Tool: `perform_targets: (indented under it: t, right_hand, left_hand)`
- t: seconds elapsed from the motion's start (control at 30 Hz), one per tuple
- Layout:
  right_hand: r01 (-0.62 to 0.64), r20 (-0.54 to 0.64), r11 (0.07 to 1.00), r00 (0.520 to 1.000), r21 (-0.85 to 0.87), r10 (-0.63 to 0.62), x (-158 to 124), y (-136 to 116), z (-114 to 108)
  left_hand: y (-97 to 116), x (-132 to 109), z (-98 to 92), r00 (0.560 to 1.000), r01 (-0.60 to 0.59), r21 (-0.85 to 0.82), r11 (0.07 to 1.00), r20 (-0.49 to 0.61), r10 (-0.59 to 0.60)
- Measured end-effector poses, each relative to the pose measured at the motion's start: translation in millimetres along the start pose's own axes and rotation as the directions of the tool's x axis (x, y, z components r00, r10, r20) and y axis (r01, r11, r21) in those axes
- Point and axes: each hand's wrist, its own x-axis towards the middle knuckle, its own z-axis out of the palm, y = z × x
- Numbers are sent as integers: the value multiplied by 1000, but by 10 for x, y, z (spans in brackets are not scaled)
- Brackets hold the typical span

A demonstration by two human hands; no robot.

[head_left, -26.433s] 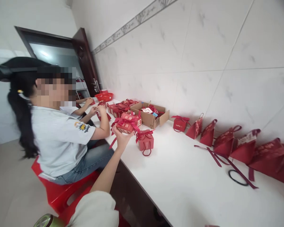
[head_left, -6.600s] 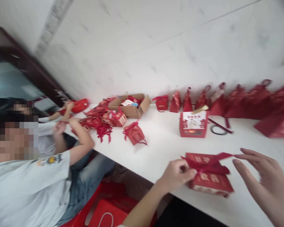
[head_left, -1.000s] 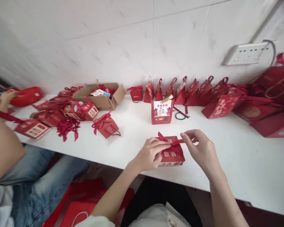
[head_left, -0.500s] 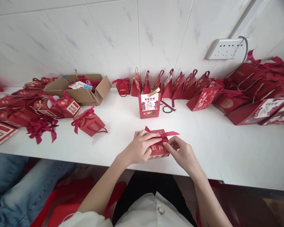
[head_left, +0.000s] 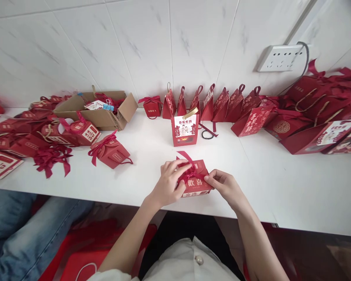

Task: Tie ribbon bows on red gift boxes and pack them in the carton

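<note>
A red gift box (head_left: 196, 182) with gold characters lies near the front edge, between my two hands. A dark red ribbon (head_left: 192, 171) is tied in a bow on its top. My left hand (head_left: 172, 181) curls round the box's left side, its fingers on the ribbon's left loop. Thumb and fingertips of my right hand (head_left: 222, 182) pinch the ribbon's end at the box's right edge. Just behind stands a red box with a white printed label (head_left: 185, 130) and a gold handle.
Red bags (head_left: 222, 105) line the wall. Piles of red boxes (head_left: 304, 105) fill the right; more lie at left beside an open carton (head_left: 105, 117), loose ribbons (head_left: 52, 158) and a red box (head_left: 112, 153). A person's jeans (head_left: 38, 230) show below the white table (head_left: 146, 164).
My left fingers have drawn back to the left, uncovering the bow. One ribbon tail now rises upward, and my right hand has moved slightly right with the ribbon.
</note>
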Motion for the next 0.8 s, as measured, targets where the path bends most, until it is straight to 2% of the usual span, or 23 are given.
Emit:
perform_targets:
  t: [0.07,0.13,0.17,0.2,0.27,0.33,0.43,0.63,0.8]
  right_hand:
    - [-17,9,999,1000,32,17,9,-9,-1]
    - [-29,24,998,999,54,28,15,-11,-2]
    - [-32,33,997,999,64,30,19,-8,-3]
    - [-33,42,997,999,75,30,25,-2,-5]
    - [-37,56,995,998,95,32,39,17,-11]
    - [-49,64,992,997,117,42,57,40,-22]
    - [-79,92,982,994,172,64,86,67,-37]
    - [-154,154,927,982,343,106,126,87,-46]
    - [-193,181,878,976,439,124,154,126,-59]
  left_hand:
    - [-20,-50,47,986,54,-81,995,-153,-66]
    - [-34,-103,88,936,168,-187,968,-279,-216]
    - [-39,-126,103,909,243,-246,938,-281,-309]
    - [-44,-145,112,889,319,-301,899,-234,-394]
    - [-57,-171,119,870,433,-395,810,-54,-491]
    - [-79,-180,120,871,462,-497,735,99,-481]
    - [-131,-175,134,878,446,-649,617,185,-441]
    - [-247,-165,193,889,408,-797,445,236,-393]
    - [-304,-163,206,896,398,-815,421,247,-370]
